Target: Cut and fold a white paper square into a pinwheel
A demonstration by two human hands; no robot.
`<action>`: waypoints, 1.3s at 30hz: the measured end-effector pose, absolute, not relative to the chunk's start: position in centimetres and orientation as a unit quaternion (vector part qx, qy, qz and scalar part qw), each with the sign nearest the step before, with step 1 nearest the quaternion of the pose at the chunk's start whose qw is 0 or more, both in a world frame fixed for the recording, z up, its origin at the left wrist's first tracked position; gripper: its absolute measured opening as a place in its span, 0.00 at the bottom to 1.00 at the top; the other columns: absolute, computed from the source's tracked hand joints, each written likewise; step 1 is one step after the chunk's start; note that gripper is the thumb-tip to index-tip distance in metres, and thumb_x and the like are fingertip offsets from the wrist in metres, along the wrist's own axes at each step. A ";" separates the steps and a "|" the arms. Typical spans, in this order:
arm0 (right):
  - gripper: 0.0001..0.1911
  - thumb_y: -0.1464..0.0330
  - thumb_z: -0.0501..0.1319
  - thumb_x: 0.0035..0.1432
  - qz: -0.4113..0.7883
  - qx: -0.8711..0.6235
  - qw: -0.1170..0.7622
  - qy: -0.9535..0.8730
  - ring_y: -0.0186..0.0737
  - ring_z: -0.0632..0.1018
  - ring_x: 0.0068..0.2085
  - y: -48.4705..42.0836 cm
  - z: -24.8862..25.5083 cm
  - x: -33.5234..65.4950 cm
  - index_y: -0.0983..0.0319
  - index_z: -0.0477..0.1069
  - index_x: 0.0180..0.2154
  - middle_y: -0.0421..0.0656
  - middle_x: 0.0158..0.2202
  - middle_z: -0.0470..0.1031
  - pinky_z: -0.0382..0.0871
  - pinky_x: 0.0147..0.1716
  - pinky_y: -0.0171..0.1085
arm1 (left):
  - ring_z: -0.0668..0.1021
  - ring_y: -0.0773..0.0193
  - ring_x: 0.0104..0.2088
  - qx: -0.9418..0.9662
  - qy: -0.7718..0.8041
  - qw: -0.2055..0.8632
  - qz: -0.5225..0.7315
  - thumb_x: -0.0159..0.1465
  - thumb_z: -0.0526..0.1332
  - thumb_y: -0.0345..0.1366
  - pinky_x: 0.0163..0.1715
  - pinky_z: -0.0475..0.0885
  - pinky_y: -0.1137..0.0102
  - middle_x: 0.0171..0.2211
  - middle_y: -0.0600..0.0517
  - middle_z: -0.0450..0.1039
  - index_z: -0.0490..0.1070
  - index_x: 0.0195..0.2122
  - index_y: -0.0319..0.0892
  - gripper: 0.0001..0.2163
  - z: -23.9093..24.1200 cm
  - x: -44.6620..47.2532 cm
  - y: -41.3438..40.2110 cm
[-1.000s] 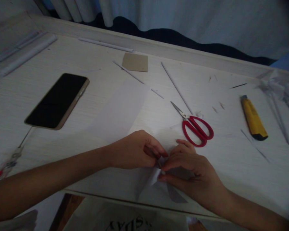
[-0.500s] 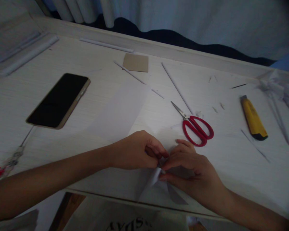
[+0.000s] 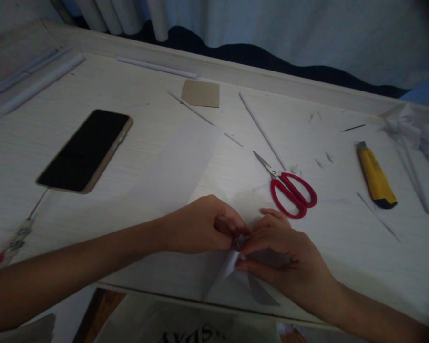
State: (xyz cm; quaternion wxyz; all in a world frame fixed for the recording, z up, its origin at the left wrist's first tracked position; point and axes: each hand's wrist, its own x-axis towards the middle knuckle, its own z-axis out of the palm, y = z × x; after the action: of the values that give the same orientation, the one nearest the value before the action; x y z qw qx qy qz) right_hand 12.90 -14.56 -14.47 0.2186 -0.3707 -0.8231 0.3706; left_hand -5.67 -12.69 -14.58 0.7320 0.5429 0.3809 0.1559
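Both of my hands meet at the near edge of the pale table (image 3: 336, 247). My left hand (image 3: 203, 225) is closed, its fingertips pinching a corner of a white paper sheet (image 3: 178, 166). My right hand (image 3: 282, 259) is closed too, thumb and fingers pressed on the same rolled or folded corner (image 3: 232, 262). The rest of the sheet lies flat and stretches away toward the far left. Red-handled scissors (image 3: 291, 190) lie just beyond my right hand, blades pointing away.
A black phone (image 3: 86, 150) lies at the left. A yellow utility knife (image 3: 375, 176) sits at the right. Thin rolled paper sticks (image 3: 260, 126), a brown card square (image 3: 200, 93) and paper scraps (image 3: 414, 136) are scattered at the back. A small tool with red parts (image 3: 10, 243) lies at the near left.
My fingers shift very slightly on the paper corner; nothing else has moved.
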 end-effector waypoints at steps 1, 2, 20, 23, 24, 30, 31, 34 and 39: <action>0.05 0.65 0.65 0.44 0.371 -0.369 0.219 -0.823 0.36 0.74 0.30 -14.6 -14.5 12.9 0.55 0.71 0.27 0.35 0.26 0.76 0.51 0.50 0.49 | 0.76 0.70 0.27 0.540 0.381 0.734 0.159 0.47 0.55 0.18 0.26 0.68 0.79 0.26 0.55 0.75 0.74 0.34 0.39 0.16 -14.6 -5.7 -12.7; 0.05 0.65 0.65 0.44 0.371 -0.368 0.220 -0.824 0.36 0.74 0.30 -14.6 -14.5 12.9 0.55 0.71 0.27 0.35 0.26 0.76 0.51 0.50 0.49 | 0.75 0.70 0.27 0.536 0.382 0.735 0.161 0.47 0.55 0.18 0.26 0.68 0.79 0.25 0.55 0.75 0.74 0.34 0.39 0.16 -14.6 -5.7 -12.7; 0.05 0.65 0.65 0.45 0.375 -0.365 0.214 -0.825 0.35 0.73 0.30 -14.5 -14.6 12.9 0.56 0.71 0.27 0.35 0.26 0.76 0.50 0.50 0.49 | 0.77 0.66 0.31 0.565 0.395 0.712 0.132 0.49 0.56 0.21 0.31 0.70 0.75 0.29 0.52 0.77 0.74 0.33 0.38 0.13 -14.3 -5.6 -12.6; 0.05 0.65 0.65 0.45 0.375 -0.368 0.210 -0.825 0.36 0.73 0.30 -14.5 -14.7 12.9 0.56 0.71 0.27 0.35 0.26 0.75 0.49 0.51 0.48 | 0.77 0.65 0.34 0.566 0.389 0.714 0.136 0.49 0.55 0.21 0.33 0.70 0.75 0.32 0.51 0.77 0.74 0.34 0.38 0.14 -14.5 -5.6 -12.7; 0.05 0.65 0.65 0.45 0.375 -0.367 0.211 -0.825 0.35 0.73 0.30 -14.5 -14.7 12.9 0.56 0.70 0.27 0.34 0.26 0.75 0.49 0.51 0.48 | 0.77 0.65 0.34 0.567 0.388 0.714 0.137 0.49 0.55 0.21 0.34 0.70 0.74 0.32 0.51 0.77 0.74 0.35 0.38 0.14 -14.6 -5.6 -12.7; 0.05 0.65 0.65 0.44 0.378 -0.369 0.206 -0.824 0.35 0.74 0.30 -14.6 -15.0 12.8 0.55 0.71 0.27 0.34 0.26 0.75 0.47 0.51 0.49 | 0.76 0.63 0.36 0.586 0.395 0.694 0.135 0.50 0.56 0.23 0.35 0.70 0.73 0.33 0.50 0.76 0.74 0.34 0.38 0.13 -14.5 -5.7 -12.8; 0.05 0.65 0.65 0.44 0.380 -0.369 0.206 -0.823 0.35 0.74 0.30 -14.6 -15.0 12.8 0.55 0.71 0.27 0.34 0.26 0.75 0.47 0.51 0.49 | 0.76 0.63 0.35 0.586 0.397 0.694 0.132 0.50 0.56 0.23 0.35 0.70 0.73 0.33 0.50 0.76 0.74 0.34 0.38 0.12 -14.4 -5.7 -12.8; 0.05 0.65 0.65 0.44 0.385 -0.370 0.210 -0.819 0.35 0.74 0.29 -14.6 -14.9 12.7 0.55 0.71 0.27 0.34 0.26 0.75 0.47 0.51 0.49 | 0.77 0.64 0.34 0.588 0.401 0.691 0.126 0.50 0.56 0.23 0.34 0.70 0.74 0.32 0.50 0.77 0.74 0.34 0.39 0.12 -14.4 -5.6 -12.9; 0.04 0.66 0.65 0.44 0.390 -0.375 0.211 -0.814 0.34 0.74 0.29 -14.6 -14.8 12.6 0.56 0.71 0.26 0.33 0.25 0.75 0.47 0.51 0.47 | 0.76 0.64 0.35 0.602 0.403 0.678 0.128 0.49 0.56 0.22 0.35 0.70 0.74 0.32 0.51 0.77 0.74 0.34 0.39 0.13 -14.5 -5.6 -12.8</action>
State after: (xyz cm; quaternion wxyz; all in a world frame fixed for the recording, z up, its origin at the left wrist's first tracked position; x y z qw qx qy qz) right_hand 12.64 -14.57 -14.79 0.2105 -0.3754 -0.8142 0.3897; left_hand -5.56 -12.79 -14.46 0.6775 0.6018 0.4030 0.1280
